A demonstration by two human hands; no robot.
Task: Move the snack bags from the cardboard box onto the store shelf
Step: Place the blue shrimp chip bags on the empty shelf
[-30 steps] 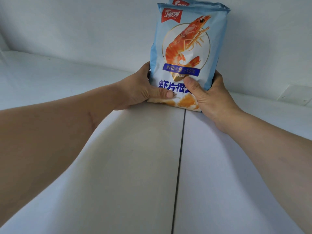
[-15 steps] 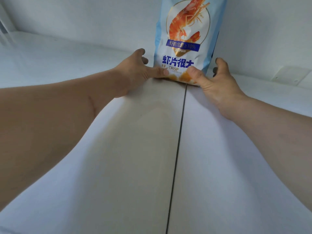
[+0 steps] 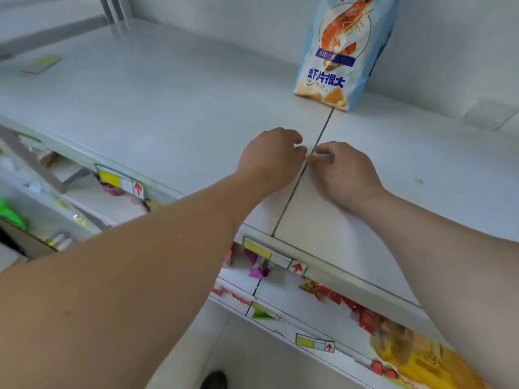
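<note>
The wide white metal store shelf [image 3: 174, 102] is carrying one tall pale-blue foil snack bag with a printed orange prawn [image 3: 341, 51], standing upright against the back wall at about one o'clock from the hands, its long axis vertical and nothing lying between. Lower shelves at six o'clock are showing yellow price tags [image 3: 119, 179] and red and purple packets [image 3: 258, 269]. The left hand [image 3: 271, 161] and right hand [image 3: 341, 171] are hovering loosely curled and holding nothing, roughly equally near the bag; the cardboard box is out of view.
</note>
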